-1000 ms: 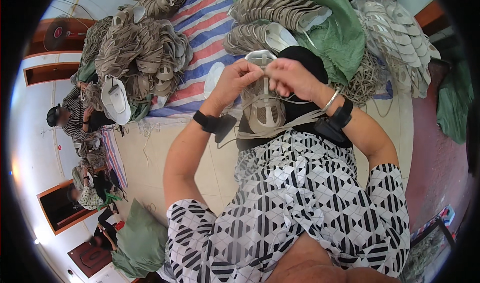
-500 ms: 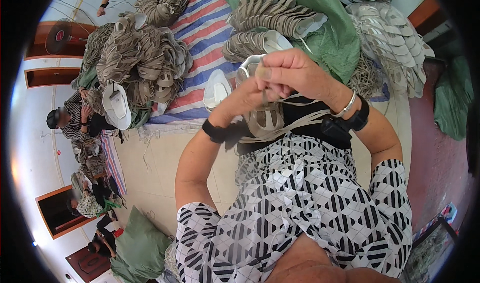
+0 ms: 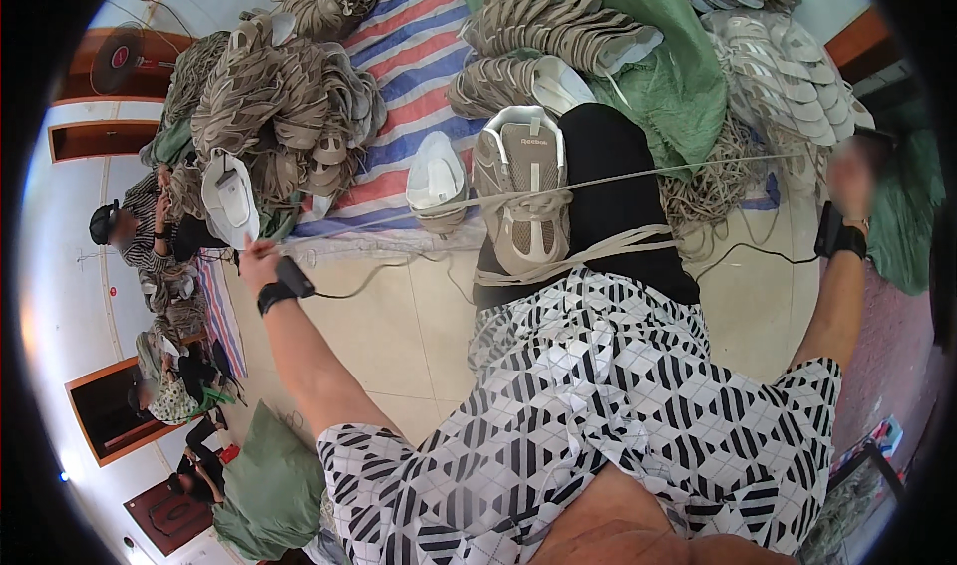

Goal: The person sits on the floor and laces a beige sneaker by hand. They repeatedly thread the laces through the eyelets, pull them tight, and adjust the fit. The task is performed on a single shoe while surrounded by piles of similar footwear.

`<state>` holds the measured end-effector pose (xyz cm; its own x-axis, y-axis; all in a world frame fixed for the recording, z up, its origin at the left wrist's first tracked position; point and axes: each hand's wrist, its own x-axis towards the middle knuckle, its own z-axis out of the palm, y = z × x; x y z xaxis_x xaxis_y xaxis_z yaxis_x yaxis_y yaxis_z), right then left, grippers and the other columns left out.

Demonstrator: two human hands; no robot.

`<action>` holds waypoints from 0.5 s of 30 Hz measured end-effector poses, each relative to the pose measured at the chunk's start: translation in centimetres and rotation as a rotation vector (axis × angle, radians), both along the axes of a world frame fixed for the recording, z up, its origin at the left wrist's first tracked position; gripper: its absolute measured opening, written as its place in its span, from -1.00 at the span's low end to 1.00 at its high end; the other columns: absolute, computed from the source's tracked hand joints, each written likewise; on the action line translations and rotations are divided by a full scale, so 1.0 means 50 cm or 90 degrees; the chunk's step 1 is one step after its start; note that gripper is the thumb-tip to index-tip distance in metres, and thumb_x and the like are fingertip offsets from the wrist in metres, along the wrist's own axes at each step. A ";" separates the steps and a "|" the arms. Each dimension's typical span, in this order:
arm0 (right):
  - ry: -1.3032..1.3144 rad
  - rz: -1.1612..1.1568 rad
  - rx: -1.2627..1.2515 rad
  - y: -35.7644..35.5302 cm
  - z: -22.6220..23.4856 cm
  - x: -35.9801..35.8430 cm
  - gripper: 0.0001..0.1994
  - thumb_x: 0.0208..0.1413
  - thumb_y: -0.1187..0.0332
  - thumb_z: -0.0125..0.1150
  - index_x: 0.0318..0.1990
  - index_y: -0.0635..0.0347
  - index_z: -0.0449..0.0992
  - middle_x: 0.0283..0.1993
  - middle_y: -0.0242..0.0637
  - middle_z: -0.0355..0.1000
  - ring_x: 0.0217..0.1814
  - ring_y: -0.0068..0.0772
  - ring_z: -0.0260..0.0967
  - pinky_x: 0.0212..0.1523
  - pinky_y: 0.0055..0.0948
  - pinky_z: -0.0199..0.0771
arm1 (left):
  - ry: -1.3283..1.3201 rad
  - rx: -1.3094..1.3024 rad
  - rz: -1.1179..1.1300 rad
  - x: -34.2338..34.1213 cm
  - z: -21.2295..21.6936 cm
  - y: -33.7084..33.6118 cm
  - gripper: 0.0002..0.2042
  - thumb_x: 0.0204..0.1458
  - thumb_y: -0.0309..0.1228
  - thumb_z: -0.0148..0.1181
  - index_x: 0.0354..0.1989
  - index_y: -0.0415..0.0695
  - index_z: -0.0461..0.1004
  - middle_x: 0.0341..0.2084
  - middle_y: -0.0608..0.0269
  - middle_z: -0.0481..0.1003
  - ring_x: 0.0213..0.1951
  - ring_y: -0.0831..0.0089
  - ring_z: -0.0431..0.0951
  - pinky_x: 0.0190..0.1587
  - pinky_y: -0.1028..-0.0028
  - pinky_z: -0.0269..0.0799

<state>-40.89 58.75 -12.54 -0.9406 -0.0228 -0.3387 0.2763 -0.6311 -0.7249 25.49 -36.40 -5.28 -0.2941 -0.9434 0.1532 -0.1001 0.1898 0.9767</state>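
Observation:
A beige shoelace [image 3: 653,171] is drawn out in a nearly straight line across my lap, with a hand at each end. My left hand [image 3: 261,264], far out to the left, has its fingers closed on one end. Out to the right, my right hand [image 3: 852,181] is closed on the other end, a little blurred. Beneath the lace, a beige-brown shoe upper [image 3: 526,224] with a white lining rests on my thigh, its toe toward me. Several loose laces [image 3: 623,243] lie across my lap. Just left of the upper stands another shoe upper [image 3: 437,181].
Rows of shoe uppers [image 3: 553,26] lie ahead on a green sack [image 3: 648,66] and a striped sheet [image 3: 409,41]. Piles of uppers stand left [image 3: 264,96] and right [image 3: 773,61]. A heap of laces [image 3: 708,186] sits by my right knee. Other people [image 3: 145,231] work at the left.
My hands, close together above the shoe upper before, have swung wide apart to either side. The shoelace is now stretched between them, and the upper on my lap is uncovered.

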 end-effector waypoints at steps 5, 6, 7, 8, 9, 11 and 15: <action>-0.014 0.074 0.038 -0.111 0.013 0.077 -0.81 0.21 0.40 0.04 -0.08 0.25 0.44 -0.19 -0.24 0.43 -0.36 -0.50 0.28 -0.30 -0.53 0.37 | 0.185 0.320 0.051 -0.237 0.036 0.148 -0.78 0.12 -0.36 0.11 -0.09 -0.10 0.50 -0.73 0.61 0.02 -0.72 0.70 0.01 -0.68 0.64 -0.13; 0.028 0.227 0.018 -0.227 0.024 0.103 -0.82 0.20 0.39 0.05 -0.09 0.24 0.44 -0.18 -0.24 0.46 -0.39 -0.57 0.26 -0.37 -0.60 0.34 | 0.131 0.307 -0.031 -0.233 0.065 0.221 -0.79 0.13 -0.35 0.09 -0.08 -0.08 0.50 -0.73 0.62 0.03 -0.73 0.71 0.00 -0.68 0.64 -0.13; 0.098 0.391 0.013 -0.325 0.042 0.143 -0.81 0.19 0.38 0.08 -0.09 0.22 0.45 -0.20 -0.24 0.48 -0.43 -0.64 0.24 -0.45 -0.67 0.29 | 0.075 0.285 -0.138 -0.275 0.083 0.278 -0.79 0.15 -0.34 0.08 -0.08 -0.06 0.51 -0.73 0.62 0.04 -0.74 0.71 -0.01 -0.68 0.64 -0.12; 0.162 0.418 0.111 -0.437 0.084 0.224 -0.84 0.21 0.33 0.05 -0.16 0.15 0.49 -0.23 -0.25 0.51 -0.56 -0.74 0.16 -0.59 -0.73 0.16 | 0.023 0.296 -0.233 -0.326 0.100 0.371 -0.79 0.15 -0.35 0.05 -0.09 -0.06 0.51 -0.74 0.59 0.03 -0.73 0.72 -0.01 -0.68 0.65 -0.12; 0.199 0.484 0.106 -0.535 0.146 0.316 -0.80 0.25 0.29 -0.04 -0.25 0.12 0.52 -0.21 -0.23 0.52 -0.63 -0.76 0.12 -0.64 -0.70 0.14 | -0.104 0.120 -0.350 -0.361 0.101 0.459 -0.78 0.19 -0.34 0.01 -0.11 -0.13 0.52 -0.77 0.61 0.08 -0.76 0.75 0.01 -0.72 0.62 -0.10; 0.398 0.614 0.306 -0.647 0.220 0.447 -0.82 0.21 0.32 -0.01 -0.27 0.19 0.47 -0.11 -0.28 0.49 -0.49 -0.76 0.28 -0.55 -0.75 0.25 | -0.329 -0.346 -0.500 -0.413 0.091 0.591 -0.81 0.14 -0.42 -0.02 -0.24 -0.11 0.56 -0.65 0.41 0.42 -0.64 0.59 0.34 -0.57 0.54 0.23; 1.124 0.597 0.638 -0.740 0.209 0.589 -0.89 -0.10 0.40 0.16 -0.38 0.18 0.48 -0.13 -0.12 0.44 -0.28 -0.30 0.42 -0.38 -0.41 0.47 | -0.383 -0.330 -0.510 -0.452 0.069 0.784 -0.88 0.02 -0.41 0.19 -0.26 -0.09 0.53 -0.44 0.20 0.57 -0.44 0.37 0.54 -0.40 0.41 0.40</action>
